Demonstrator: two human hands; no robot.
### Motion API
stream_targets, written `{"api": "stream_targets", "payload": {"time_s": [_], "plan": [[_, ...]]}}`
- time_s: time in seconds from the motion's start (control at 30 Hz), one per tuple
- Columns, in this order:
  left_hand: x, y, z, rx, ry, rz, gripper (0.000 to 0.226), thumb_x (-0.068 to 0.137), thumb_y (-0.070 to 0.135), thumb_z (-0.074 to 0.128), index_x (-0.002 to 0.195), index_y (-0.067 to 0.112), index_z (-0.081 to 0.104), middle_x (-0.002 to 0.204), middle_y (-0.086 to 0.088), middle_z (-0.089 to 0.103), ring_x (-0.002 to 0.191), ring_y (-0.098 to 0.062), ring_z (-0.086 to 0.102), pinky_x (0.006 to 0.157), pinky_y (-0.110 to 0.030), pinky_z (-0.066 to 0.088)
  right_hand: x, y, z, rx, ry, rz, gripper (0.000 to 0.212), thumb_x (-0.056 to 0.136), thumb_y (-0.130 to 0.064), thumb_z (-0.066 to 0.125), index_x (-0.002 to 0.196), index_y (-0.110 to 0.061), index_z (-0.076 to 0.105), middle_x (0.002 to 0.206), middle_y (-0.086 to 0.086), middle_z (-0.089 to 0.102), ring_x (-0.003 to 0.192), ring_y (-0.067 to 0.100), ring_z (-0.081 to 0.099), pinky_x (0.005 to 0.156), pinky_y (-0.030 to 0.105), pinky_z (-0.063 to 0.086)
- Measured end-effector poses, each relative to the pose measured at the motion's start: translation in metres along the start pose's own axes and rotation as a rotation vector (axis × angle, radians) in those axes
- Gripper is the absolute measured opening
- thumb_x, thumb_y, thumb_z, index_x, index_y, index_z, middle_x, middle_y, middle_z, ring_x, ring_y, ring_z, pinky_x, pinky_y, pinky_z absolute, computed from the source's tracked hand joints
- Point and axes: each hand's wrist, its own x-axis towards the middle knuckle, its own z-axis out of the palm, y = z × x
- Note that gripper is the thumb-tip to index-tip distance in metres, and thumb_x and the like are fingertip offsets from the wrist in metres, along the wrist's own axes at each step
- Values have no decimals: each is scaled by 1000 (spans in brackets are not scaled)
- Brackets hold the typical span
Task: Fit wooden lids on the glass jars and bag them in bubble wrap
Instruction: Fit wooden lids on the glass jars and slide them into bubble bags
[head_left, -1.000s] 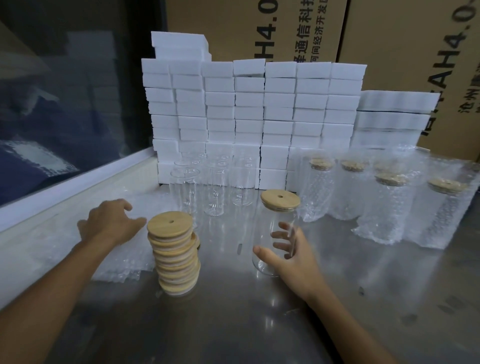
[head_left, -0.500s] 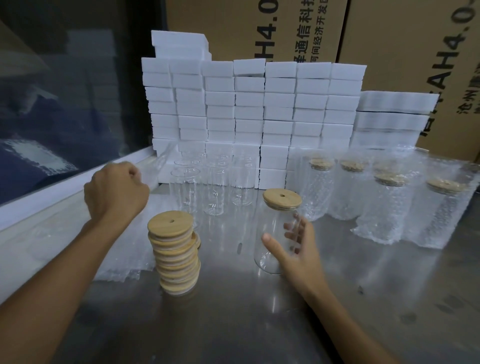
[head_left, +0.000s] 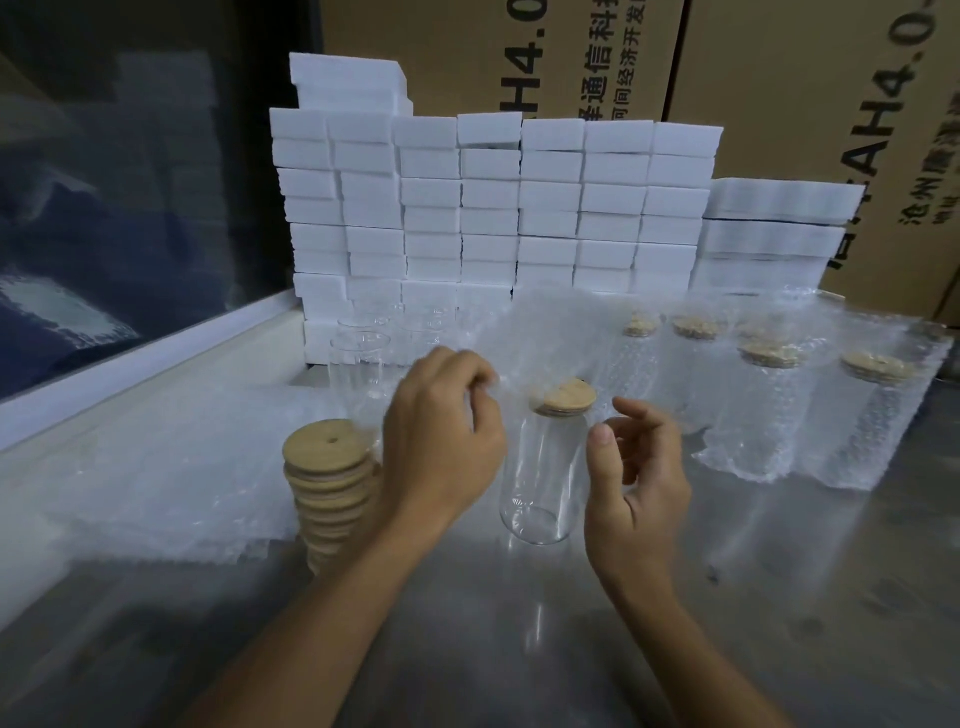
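Note:
A clear glass jar (head_left: 540, 483) with a round wooden lid (head_left: 566, 397) stands on the steel table in the middle. My left hand (head_left: 441, 447) is just left of the jar and pinches the edge of a bubble wrap bag (head_left: 540, 332), which hangs in the air above and behind the lid. My right hand (head_left: 636, 467) hovers to the right of the jar with loosely curled fingers and holds nothing. A stack of wooden lids (head_left: 330, 488) stands left of my left hand. Several bare jars (head_left: 358, 374) wait behind it.
Several lidded jars in bubble wrap bags (head_left: 758, 410) stand at the right. A pile of flat bubble wrap bags (head_left: 171, 467) lies at the left. White foam blocks (head_left: 488, 208) form a wall at the back, with cardboard boxes (head_left: 810, 104) behind. A window ledge (head_left: 130, 364) bounds the left side.
My left hand lifted a bubble wrap bag off the left pile and carried it right, over the lidded jar. My right hand let go of the jar and moved slightly right.

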Motion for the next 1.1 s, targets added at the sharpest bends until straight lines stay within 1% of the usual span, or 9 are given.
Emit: {"api": "stream_targets", "payload": {"time_s": [0.2, 0.47, 0.6, 0.67, 0.73, 0.8, 0.87, 0.97, 1.1], "plan": [[-40, -1, 22, 18, -74, -6, 13, 80, 4, 54, 84, 12, 63, 82, 5, 58, 77, -14, 55, 64, -25, 42, 0, -5, 3, -48, 9, 1, 37, 84, -53, 63, 109, -25, 62, 84, -5, 63, 58, 14, 55, 55, 18, 42], [-60, -22, 24, 93, -203, -74, 21, 76, -9, 59, 81, 10, 64, 83, -1, 61, 80, -26, 60, 63, -42, 51, -1, -3, 6, -142, -23, -70, 19, 88, -36, 62, 81, -19, 68, 65, -11, 62, 50, 12, 55, 52, 18, 40], [-65, -26, 25, 97, -269, -160, 25, 81, -9, 57, 85, 15, 65, 92, 6, 59, 88, -14, 55, 70, -26, 44, -3, -3, 7, -167, -93, -123, 15, 86, -28, 62, 78, -17, 67, 65, -15, 61, 50, 10, 55, 53, 10, 38], [-63, -23, 26, -91, -205, -357, 24, 83, -5, 58, 83, 18, 65, 88, 8, 63, 83, -12, 57, 69, -22, 42, -4, -2, 7, -177, -115, -136, 13, 83, -26, 62, 74, -17, 66, 64, -16, 60, 50, 9, 55, 53, 11, 38], [-55, -17, 24, -491, -112, -665, 4, 86, 16, 64, 83, 19, 65, 78, 5, 66, 75, -16, 60, 64, -26, 43, -5, -1, 7, -179, -160, -139, 11, 79, -25, 64, 71, -18, 64, 63, -15, 60, 49, 10, 55, 53, 15, 40], [-50, -14, 20, -755, -135, -868, 26, 83, 43, 66, 89, 18, 65, 71, 4, 66, 65, -18, 60, 55, -29, 42, -6, 1, 7, -183, -232, -155, 9, 76, -20, 68, 69, -18, 63, 62, -14, 61, 49, 10, 55, 52, 15, 41], [-48, -14, 17, -818, -214, -919, 43, 76, 56, 67, 90, 16, 65, 67, 4, 64, 59, -18, 59, 49, -28, 40, -9, 3, 8, -187, -294, -163, 10, 74, -19, 69, 67, -18, 62, 60, -13, 60, 49, 10, 55, 50, 15, 40], [-52, -12, 18, -733, -304, -893, 30, 78, 39, 75, 86, 12, 65, 64, 0, 63, 57, -13, 58, 46, -25, 43, -11, 5, 8, -183, -387, -121, 13, 75, -24, 70, 68, -18, 62, 59, -13, 60, 49, 11, 57, 49, 18, 41], [-56, -16, 22, -674, -265, -836, 11, 90, 14, 66, 79, 11, 67, 62, -4, 64, 55, -10, 57, 47, -24, 43, -12, 3, 7, -203, -428, -90, 14, 81, -30, 74, 75, -19, 66, 59, -13, 63, 47, 10, 58, 50, 19, 41]]}}
